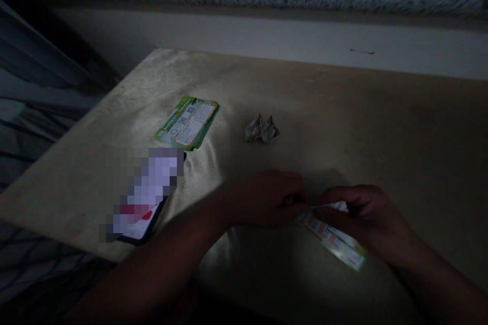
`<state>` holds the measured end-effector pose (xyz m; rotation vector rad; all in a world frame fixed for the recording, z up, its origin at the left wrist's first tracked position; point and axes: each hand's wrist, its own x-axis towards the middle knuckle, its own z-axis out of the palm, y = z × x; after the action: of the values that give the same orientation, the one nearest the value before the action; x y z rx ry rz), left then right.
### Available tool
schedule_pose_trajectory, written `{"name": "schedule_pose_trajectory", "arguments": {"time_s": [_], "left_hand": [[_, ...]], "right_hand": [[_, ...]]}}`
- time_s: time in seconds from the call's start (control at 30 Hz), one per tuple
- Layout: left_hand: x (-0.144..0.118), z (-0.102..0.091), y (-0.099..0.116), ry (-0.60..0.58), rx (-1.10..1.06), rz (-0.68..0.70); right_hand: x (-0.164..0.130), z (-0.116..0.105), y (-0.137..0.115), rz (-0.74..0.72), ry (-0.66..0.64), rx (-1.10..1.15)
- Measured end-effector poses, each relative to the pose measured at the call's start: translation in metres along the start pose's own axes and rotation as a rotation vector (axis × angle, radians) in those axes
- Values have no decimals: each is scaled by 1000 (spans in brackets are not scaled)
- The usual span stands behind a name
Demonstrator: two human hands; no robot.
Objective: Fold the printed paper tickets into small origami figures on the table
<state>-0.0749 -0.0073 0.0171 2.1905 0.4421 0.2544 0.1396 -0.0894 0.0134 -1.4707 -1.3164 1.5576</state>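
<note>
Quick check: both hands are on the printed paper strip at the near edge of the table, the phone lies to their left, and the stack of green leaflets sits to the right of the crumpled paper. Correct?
Not quite. In the head view the stack of green leaflets lies to the left of the crumpled paper, not the right. The rest holds: left hand and right hand hold the printed paper strip, with the phone to their left on the table.

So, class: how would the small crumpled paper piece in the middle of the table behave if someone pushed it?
The crumpled paper piece looks thin and printed, so probably very light. Its uneven folds suggest it would skid or tumble rather than roll, and likely squash under a finger.
</note>
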Motion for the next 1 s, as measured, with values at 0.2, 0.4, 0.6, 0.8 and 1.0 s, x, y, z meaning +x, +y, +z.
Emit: {"name": "schedule_pose_trajectory", "arguments": {"time_s": [0.2, 0.4, 0.6, 0.8, 1.0], "left_hand": [[-1, 5, 4, -20, 50, 86], [-2, 10, 5, 9, -103, 124], [-2, 11, 2, -66, -247, 83], [-4, 18, 6, -67, -519, 17], [-1, 15, 6, -13, -251, 43]], "right_hand": [[-1, -4, 1, 14, -70, 70], [-1, -5, 1, 20, -161, 116], [1, -4, 6, 62, -195, 172], [2, -4, 4, 45, -217, 234], [1, -4, 0, 99, -133, 213]]}}
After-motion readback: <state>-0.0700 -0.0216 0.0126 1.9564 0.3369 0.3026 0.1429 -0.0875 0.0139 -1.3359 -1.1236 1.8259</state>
